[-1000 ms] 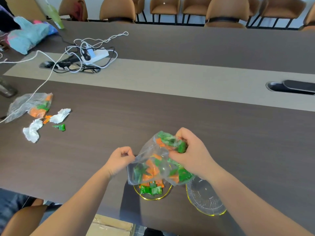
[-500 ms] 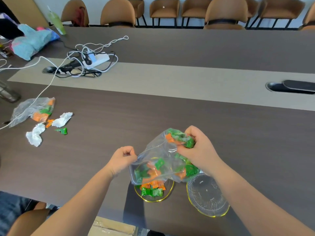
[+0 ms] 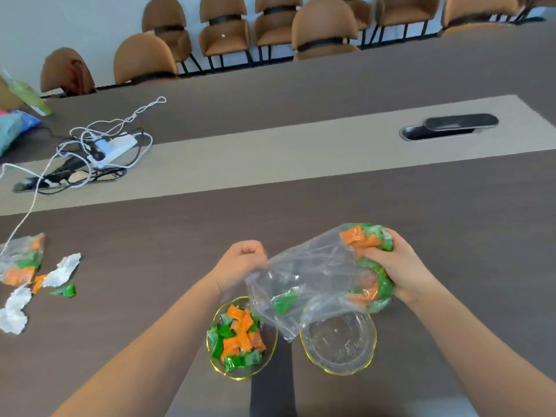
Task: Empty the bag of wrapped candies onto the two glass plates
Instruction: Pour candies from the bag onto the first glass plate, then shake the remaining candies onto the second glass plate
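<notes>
A clear plastic bag (image 3: 313, 266) hangs above the table's near edge, stretched between both hands. My left hand (image 3: 242, 260) pinches its open corner. My right hand (image 3: 397, 266) squeezes the bunched end, where orange and green wrapped candies (image 3: 365, 242) are packed; one green candy (image 3: 284, 302) lies loose inside. The left glass plate (image 3: 270, 353), yellow-rimmed, holds a pile of candies (image 3: 239, 337). The right glass plate (image 3: 338, 341) has none on it, and the bag's lower edge hangs over it.
At far left lie a second candy bag (image 3: 21, 263), crumpled white tissues (image 3: 61, 270) and loose wrappers (image 3: 64, 291). A power strip with tangled cables (image 3: 105, 149) sits at back left, a cable hatch (image 3: 451, 127) at back right. Brown chairs (image 3: 325, 28) line the far side.
The bag has shifted to the right, from over the left plate to over the right plate. My right hand moved right with the bunched candies. The left plate's pile is uncovered now.
</notes>
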Demonstrator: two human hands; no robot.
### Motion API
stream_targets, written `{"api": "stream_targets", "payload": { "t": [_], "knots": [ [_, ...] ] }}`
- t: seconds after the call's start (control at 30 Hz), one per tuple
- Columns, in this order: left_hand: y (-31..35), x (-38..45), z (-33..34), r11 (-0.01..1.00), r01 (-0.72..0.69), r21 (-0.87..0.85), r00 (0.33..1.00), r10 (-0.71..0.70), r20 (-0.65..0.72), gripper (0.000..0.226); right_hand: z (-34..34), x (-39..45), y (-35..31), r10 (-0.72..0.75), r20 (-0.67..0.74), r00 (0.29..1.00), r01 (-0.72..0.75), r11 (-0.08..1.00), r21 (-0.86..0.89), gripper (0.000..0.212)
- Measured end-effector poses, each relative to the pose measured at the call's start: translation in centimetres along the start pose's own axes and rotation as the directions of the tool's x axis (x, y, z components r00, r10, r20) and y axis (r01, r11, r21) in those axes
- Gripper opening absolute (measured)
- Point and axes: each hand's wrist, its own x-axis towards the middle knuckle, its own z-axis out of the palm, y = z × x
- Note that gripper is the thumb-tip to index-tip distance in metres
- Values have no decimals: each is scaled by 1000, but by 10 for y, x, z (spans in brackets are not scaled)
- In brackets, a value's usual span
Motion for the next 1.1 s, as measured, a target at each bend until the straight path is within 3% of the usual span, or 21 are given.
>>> {"api": "stream_targets", "payload": {
  "t": [0.2, 0.43, 0.6, 0.67, 0.77, 0.87, 1.03, 1.1],
  "knots": [
    [11, 19, 52, 992, 38, 117, 994, -49, 94, 10, -57, -2, 13, 35, -104, 994, -35, 999, 9, 33],
    [-21, 20, 76, 939, 167, 300, 969, -213, 127, 19, -69, -1, 10, -70, -35, 997, 52, 927, -370, 27],
    [-45, 20, 75, 802, 120, 586, 961, -241, 133, 20, -51, -1, 8, -162, 77, 984, 176, 784, -595, 29],
    [-41, 20, 74, 820, 139, 555, 954, -262, 148, 23, -42, -1, 5, -144, 148, 979, 205, 740, -641, 30],
    [-19, 24, 75, 920, 144, 366, 960, -219, 172, 46, -30, 0, 0, -90, 228, 969, 226, 690, -688, 29],
    [1, 30, 80, 962, 134, 236, 958, -186, 216, 48, -20, 4, -2, -111, 295, 949, 300, 597, -744, 32],
    [11, 30, 86, 974, 23, 225, 929, -104, 355, 67, -11, 10, -2, -104, 366, 925, 360, 552, -752, 36],
    [16, 27, 88, 963, -31, 266, 915, -80, 396, 63, -10, 11, -3, -54, 403, 914, 370, 522, -769, 36]
  ]
}}
